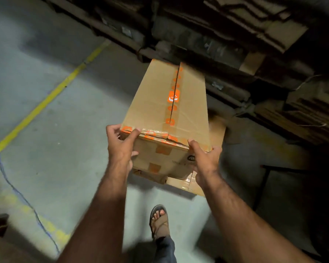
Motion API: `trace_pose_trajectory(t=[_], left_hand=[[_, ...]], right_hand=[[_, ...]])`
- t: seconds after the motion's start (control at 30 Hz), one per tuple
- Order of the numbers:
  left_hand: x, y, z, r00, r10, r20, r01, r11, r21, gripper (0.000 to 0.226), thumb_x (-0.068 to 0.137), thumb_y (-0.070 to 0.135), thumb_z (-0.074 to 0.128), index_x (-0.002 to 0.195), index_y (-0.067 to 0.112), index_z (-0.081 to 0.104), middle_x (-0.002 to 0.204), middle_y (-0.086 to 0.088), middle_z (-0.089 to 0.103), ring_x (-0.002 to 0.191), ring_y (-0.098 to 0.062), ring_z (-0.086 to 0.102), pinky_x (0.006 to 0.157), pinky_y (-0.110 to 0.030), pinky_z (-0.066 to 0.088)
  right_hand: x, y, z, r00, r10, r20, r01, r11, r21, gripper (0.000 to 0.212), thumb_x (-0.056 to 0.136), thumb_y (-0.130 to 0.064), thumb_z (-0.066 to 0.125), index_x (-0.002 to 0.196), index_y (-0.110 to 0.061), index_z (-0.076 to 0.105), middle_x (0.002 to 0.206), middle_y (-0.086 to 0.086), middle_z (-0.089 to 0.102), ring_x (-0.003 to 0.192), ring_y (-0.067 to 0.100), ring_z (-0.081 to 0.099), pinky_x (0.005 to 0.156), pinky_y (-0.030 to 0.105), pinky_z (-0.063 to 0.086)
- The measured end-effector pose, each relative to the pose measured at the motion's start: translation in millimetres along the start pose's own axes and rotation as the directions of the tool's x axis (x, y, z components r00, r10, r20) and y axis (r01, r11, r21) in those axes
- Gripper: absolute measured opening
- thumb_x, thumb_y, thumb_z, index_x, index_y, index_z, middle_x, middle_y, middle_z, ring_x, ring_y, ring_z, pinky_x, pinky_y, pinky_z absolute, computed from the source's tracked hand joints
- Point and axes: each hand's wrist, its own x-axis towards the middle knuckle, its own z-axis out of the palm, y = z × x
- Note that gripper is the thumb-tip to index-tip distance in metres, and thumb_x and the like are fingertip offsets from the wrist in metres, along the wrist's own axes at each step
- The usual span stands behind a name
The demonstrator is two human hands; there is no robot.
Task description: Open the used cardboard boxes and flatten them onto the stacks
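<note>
A long brown cardboard box (156, 103) with orange printed tape along its top seam is held out in front of me above the floor. My left hand (122, 147) grips its near left corner, thumb on the top edge. At the near right corner, my right hand (205, 160) holds the box with fingers curled over the edge. The top flaps are closed, with a dark slit running along the seam. A loose flap (188, 184) hangs under the near end.
Dark stacks of flattened cardboard (273, 35) fill the back and right. A grey concrete floor (46, 130) with a yellow line (51, 95) and a blue cable (17, 192) lies to the left. My sandalled foot (159, 221) is below the box.
</note>
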Motion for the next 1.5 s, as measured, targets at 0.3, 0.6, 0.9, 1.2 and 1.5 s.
trace_pose_trajectory(t=[0.3,0.6,0.9,1.2,1.5], left_hand=[[-147,74,11,0.998,0.066,-0.012,-0.066,0.996,-0.057,0.047,0.076,0.031,0.087,0.096,0.044,0.047,0.122,0.01,0.055,0.108,-0.01,0.059,0.07,-0.055,0.061],[-390,120,53,0.954,0.296,0.042,-0.282,0.936,-0.21,0.05,0.074,0.036,0.09,0.116,0.035,0.062,0.11,0.009,0.069,0.102,-0.014,0.067,0.076,-0.056,0.061],[-624,90,151,0.843,0.484,0.235,-0.408,0.86,-0.307,0.051,0.071,0.029,0.092,0.11,0.034,0.06,0.109,0.002,0.068,0.101,-0.018,0.067,0.086,-0.062,0.058],[-744,25,250,0.729,0.482,0.486,-0.401,0.876,-0.267,0.056,0.05,0.06,0.092,0.093,0.052,0.057,0.124,-0.001,0.063,0.102,-0.024,0.07,0.076,-0.066,0.059],[-843,-66,295,0.603,0.476,0.641,-0.452,0.865,-0.217,0.054,0.068,0.04,0.089,0.109,0.029,0.055,0.122,-0.002,0.054,0.098,-0.015,0.062,0.068,-0.026,0.06]], right_hand=[[-85,-63,-116,0.98,-0.198,0.014,0.197,0.979,0.053,0.08,0.063,-0.061,0.084,0.123,-0.03,0.041,0.112,-0.001,0.066,0.096,0.016,0.067,0.073,0.045,0.062],[-183,-120,-329,0.907,-0.422,0.0,0.409,0.88,0.242,0.075,0.06,-0.061,0.087,0.118,-0.042,0.044,0.107,-0.007,0.068,0.089,0.015,0.072,0.078,0.047,0.062],[-237,-108,-601,0.834,-0.54,-0.11,0.531,0.733,0.424,0.075,0.057,-0.049,0.088,0.122,-0.025,0.061,0.109,0.007,0.075,0.084,0.018,0.07,0.054,0.03,0.052],[-257,-60,-787,0.775,-0.46,-0.433,0.619,0.69,0.375,0.067,0.055,-0.054,0.088,0.113,-0.032,0.063,0.102,0.001,0.077,0.089,0.025,0.074,0.071,0.047,0.058],[-279,26,-906,0.723,-0.344,-0.599,0.628,0.689,0.361,0.062,0.054,-0.05,0.084,0.108,-0.031,0.058,0.097,0.0,0.074,0.08,0.021,0.07,0.064,0.037,0.052]])
